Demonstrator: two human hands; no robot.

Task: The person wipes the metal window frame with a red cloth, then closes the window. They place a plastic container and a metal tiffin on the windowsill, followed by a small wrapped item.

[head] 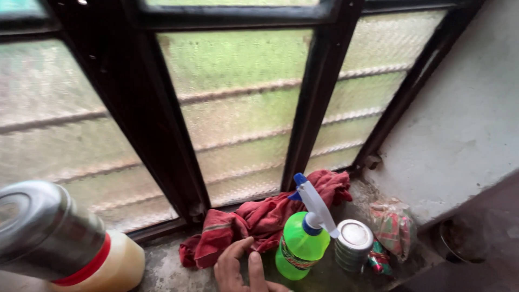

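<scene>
Hand (pixel 240 267): fingers loosely apart, holding nothing, just beside red cloth (pixel 259 219)
Spray bottle (pixel 300 238): green, upright beside hand
Side: cannot tell which hand

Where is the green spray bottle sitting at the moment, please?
In the head view, the green spray bottle stands on the windowsill, low and right of centre, between the red cloth and a round metal tin, right beside a hand.

Soft daylight comes through the frosted window panes (pixel 238 108) — sill below sits dim, the steel flask (pixel 48 232) up close is blurry.
</scene>
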